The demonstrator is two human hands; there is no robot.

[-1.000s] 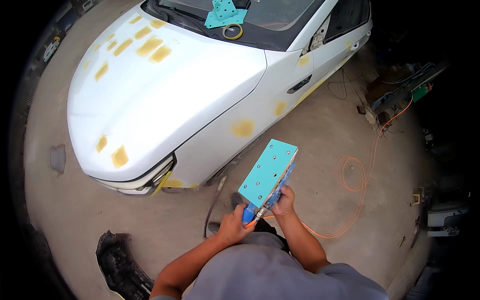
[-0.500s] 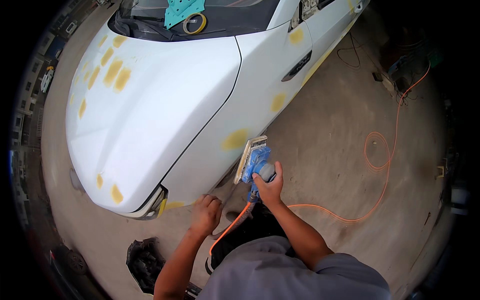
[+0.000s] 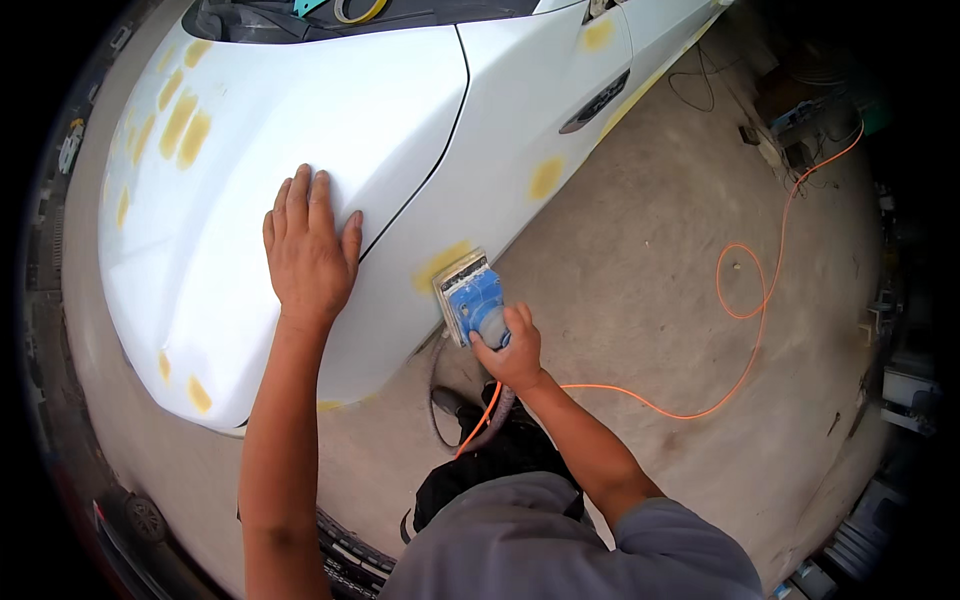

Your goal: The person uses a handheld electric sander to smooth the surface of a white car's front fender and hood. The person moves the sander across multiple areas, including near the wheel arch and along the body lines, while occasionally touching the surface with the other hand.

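A white car with yellow filler patches fills the upper left, its hood (image 3: 330, 120) and front fender (image 3: 500, 150) facing me. My left hand (image 3: 308, 250) lies flat on the hood near the fender seam, fingers stretched and holding nothing. In my right hand (image 3: 515, 350) is a blue power sander (image 3: 474, 300), gripped round its grey top. The sander's pad is at the fender's lower side, by a yellow patch (image 3: 440, 264); whether it touches the panel is hard to tell. A grey hose (image 3: 497, 415) and an orange air hose (image 3: 490, 405) run from the sander.
The orange hose (image 3: 735, 385) loops over the concrete floor (image 3: 630, 300) at right. A roll of tape (image 3: 360, 10) sits by the windshield. A dark grille-like part (image 3: 350, 560) lies on the floor beside me. Equipment (image 3: 800, 130) stands at the far right.
My left hand has risen from beside the fender's lower edge onto the hood and flattened out. The sander in my right hand has moved left, toward the fender, its pad turned to the panel.
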